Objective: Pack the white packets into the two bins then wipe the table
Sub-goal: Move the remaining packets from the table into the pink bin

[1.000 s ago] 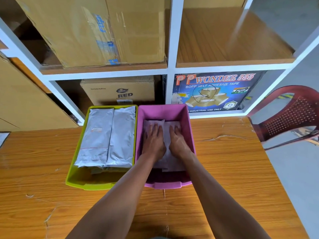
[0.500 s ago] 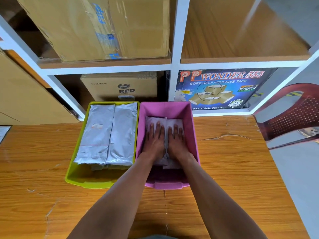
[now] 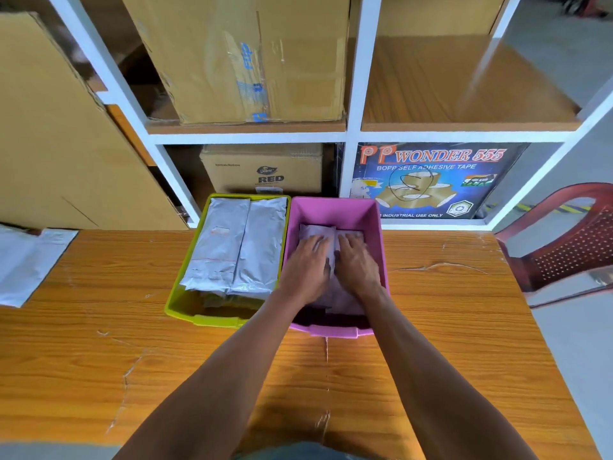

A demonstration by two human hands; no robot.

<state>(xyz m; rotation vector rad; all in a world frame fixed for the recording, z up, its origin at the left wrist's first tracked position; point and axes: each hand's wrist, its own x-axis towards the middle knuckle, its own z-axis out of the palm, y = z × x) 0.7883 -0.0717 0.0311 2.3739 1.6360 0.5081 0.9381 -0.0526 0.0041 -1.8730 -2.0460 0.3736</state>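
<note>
Two bins stand side by side at the back of the wooden table (image 3: 464, 327). The green bin (image 3: 185, 310) on the left holds white packets (image 3: 238, 247) laid flat in two stacks. In the pink bin (image 3: 331, 207) on the right lie more white packets (image 3: 315, 230). My left hand (image 3: 306, 267) and my right hand (image 3: 356, 263) press flat on those packets, fingers straight, side by side. Most of the pink bin's packets are hidden under my hands. More white packets (image 3: 23, 260) lie at the table's far left edge.
A white shelf unit (image 3: 353, 94) stands right behind the bins with cardboard boxes (image 3: 252, 54) and a tape carton (image 3: 431, 180). A red plastic chair (image 3: 564, 247) stands off the table's right end.
My hands have stayed pressed on the packets in the pink bin. The camera has tilted back slightly, bringing the packets at the far left into view.
</note>
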